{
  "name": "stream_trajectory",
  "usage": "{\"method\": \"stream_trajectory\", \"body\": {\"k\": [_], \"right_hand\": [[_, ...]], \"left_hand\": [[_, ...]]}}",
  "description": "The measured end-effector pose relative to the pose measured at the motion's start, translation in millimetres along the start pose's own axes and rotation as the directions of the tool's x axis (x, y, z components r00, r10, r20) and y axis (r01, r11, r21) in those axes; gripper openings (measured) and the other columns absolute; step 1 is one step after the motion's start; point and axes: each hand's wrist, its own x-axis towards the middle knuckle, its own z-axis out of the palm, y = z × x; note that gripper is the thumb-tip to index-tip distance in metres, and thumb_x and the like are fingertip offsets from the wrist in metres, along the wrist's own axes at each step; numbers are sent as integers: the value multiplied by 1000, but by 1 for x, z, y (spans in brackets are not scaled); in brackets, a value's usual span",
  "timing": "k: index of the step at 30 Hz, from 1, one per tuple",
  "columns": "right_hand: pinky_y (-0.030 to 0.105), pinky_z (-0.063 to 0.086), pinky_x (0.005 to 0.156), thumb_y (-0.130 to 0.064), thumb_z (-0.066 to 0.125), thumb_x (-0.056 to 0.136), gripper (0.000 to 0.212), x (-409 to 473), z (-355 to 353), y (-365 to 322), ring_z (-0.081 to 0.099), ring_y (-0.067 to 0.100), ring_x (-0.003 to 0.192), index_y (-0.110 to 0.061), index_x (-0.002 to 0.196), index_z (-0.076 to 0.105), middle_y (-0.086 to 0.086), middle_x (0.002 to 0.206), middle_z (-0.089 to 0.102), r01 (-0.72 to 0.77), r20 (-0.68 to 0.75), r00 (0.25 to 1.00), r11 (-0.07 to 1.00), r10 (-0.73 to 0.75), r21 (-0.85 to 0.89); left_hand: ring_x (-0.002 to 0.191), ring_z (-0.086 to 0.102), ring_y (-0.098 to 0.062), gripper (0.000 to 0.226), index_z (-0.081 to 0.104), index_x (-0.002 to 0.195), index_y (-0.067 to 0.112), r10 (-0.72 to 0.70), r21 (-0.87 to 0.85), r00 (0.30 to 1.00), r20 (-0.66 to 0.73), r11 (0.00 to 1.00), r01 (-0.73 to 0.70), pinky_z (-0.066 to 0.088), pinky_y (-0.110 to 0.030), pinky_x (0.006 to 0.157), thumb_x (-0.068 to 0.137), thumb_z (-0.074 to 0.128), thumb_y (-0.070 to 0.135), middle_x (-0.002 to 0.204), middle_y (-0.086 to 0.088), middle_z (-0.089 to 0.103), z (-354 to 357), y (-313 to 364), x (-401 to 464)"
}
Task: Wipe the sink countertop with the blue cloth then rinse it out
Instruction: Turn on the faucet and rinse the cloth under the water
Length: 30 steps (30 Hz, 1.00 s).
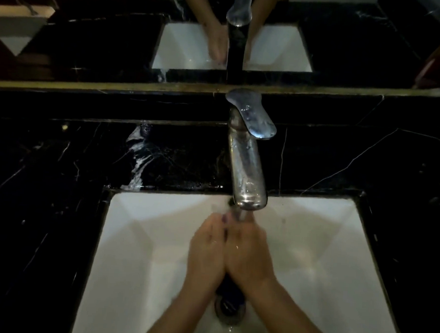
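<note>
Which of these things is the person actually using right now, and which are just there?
In use:
left hand
right hand
dark cloth pressed between them
faucet, running
sink

Just there:
black marble countertop
mirror
drain

The countertop (188, 159) is glossy black marble with thin white veins, wet in streaks. The sink (137, 238) is smooth white glazed ceramic. The faucet (247, 165) is polished metal, spotted with water.
</note>
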Motion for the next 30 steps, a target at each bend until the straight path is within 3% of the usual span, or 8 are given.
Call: {"method": "stream_trajectory", "body": {"k": [2,6,11,15,18,22,26,30], "right_hand": [[35,48,66,-41,34,100,24,6,3,-6,66,27,78,-27,100,54,6,88,69,35,46,998,996,-31,-79],[18,46,56,-33,47,99,25,23,-9,0,62,6,65,-20,83,62,-4,72,67,-35,35,999,993,31,112],[29,47,61,-38,52,89,26,25,-14,10,59,8,64,-15,79,60,-3,71,65,-61,-50,996,970,75,237],[34,54,73,-36,51,102,11,21,-34,26,68,19,89,-27,104,57,1,100,69,-251,-17,959,878,282,407],[33,58,72,-45,43,103,26,8,-33,31,70,19,95,-29,118,56,2,114,69,-354,141,931,747,335,562],[39,61,77,-41,45,102,32,-2,-20,25,73,22,95,-23,118,65,7,111,74,-410,240,902,533,360,740],[23,54,72,-32,46,103,14,-6,-13,19,68,6,82,-30,106,59,-4,97,71,-229,-16,961,829,275,511],[29,56,73,-52,45,98,29,-15,7,8,67,6,77,-30,97,63,-2,84,71,-64,-99,991,959,95,275]], "left_hand": [[76,59,9,29,54,83,36,16,30,1000,-14,999,-16,42,-21,66,102,46,16,73,12,57,-5,-3,7],[73,61,-10,30,60,84,12,-3,-161,998,-56,987,-6,50,-27,67,106,42,22,77,-2,65,0,19,7],[75,62,-21,30,58,89,15,-39,-240,999,-32,970,31,54,-39,67,106,40,32,83,-7,65,6,37,3],[79,68,-22,7,57,103,21,-167,-493,986,4,857,147,56,-27,62,98,58,18,94,-1,71,-7,40,0],[91,73,-21,44,58,120,33,-162,-558,980,119,805,201,59,-32,67,88,67,4,110,3,71,-11,32,-1],[101,72,-21,42,59,126,29,-198,-629,951,236,715,305,60,-37,79,93,59,4,115,-1,73,-8,30,-10],[77,65,-3,16,56,104,31,-119,-180,993,0,977,117,51,-24,66,106,40,31,90,8,68,0,11,-9],[73,65,-18,35,59,82,20,-159,-275,982,-107,953,124,52,-39,67,103,43,43,77,-3,67,7,10,-5]]}}
